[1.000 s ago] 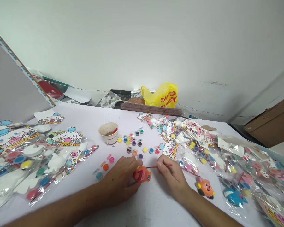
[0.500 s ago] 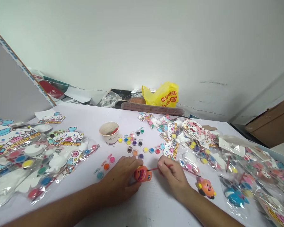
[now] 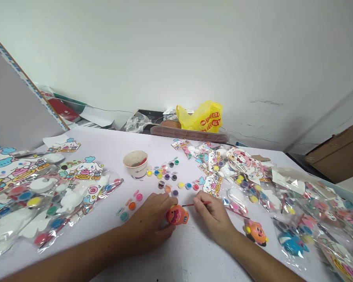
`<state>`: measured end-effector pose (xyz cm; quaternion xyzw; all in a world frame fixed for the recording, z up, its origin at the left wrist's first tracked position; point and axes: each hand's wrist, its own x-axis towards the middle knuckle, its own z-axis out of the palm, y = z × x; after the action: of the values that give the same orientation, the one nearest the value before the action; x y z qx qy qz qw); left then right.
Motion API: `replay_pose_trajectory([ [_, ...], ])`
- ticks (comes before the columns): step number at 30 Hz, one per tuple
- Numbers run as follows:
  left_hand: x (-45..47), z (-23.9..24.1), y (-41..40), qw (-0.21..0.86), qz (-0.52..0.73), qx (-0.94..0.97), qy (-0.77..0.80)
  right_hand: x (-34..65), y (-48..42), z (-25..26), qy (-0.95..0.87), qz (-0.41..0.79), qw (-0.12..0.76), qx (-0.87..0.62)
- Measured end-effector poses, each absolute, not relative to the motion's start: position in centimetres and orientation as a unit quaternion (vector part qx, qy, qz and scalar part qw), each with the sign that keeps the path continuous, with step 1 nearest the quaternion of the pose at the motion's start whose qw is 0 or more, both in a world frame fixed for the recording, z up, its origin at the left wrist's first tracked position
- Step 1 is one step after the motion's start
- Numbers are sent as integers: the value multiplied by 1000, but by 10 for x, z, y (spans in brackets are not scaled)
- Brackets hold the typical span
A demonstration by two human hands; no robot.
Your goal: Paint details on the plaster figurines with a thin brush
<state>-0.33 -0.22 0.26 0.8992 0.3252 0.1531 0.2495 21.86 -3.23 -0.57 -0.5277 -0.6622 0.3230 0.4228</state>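
My left hand (image 3: 154, 217) is closed around the left side of a small orange fish figurine (image 3: 177, 215) with a painted pink and purple pattern and blue stripes on its tail. Between the thumb and fingers of my right hand (image 3: 210, 213) is a thin red paintbrush (image 3: 195, 204). Its dark tip points left, at the figurine's upper right edge; whether it touches cannot be told. Small paint pots (image 3: 132, 206) in pink, orange and teal lie left of my left hand. More pots (image 3: 188, 186) of several colours sit beyond the figurine.
A paper cup (image 3: 135, 164) with liquid and a red stick stands behind the pots. Bagged craft kits (image 3: 44, 196) cover the left side, more (image 3: 244, 168) the right. An orange painted figurine (image 3: 255, 232) and a blue one (image 3: 292, 243) lie right. A yellow bag (image 3: 202, 117) is at the back.
The paintbrush in my right hand has moved slightly up and away from the figurine's middle to its upper edge. My left hand keeps its grip on the fish.
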Motion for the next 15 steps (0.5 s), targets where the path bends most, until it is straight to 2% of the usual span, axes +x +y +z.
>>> replay_pose_trajectory([
  [15,-1,6,-1,254,154,897,329,217,-36,-4,-665,340,422,-514],
])
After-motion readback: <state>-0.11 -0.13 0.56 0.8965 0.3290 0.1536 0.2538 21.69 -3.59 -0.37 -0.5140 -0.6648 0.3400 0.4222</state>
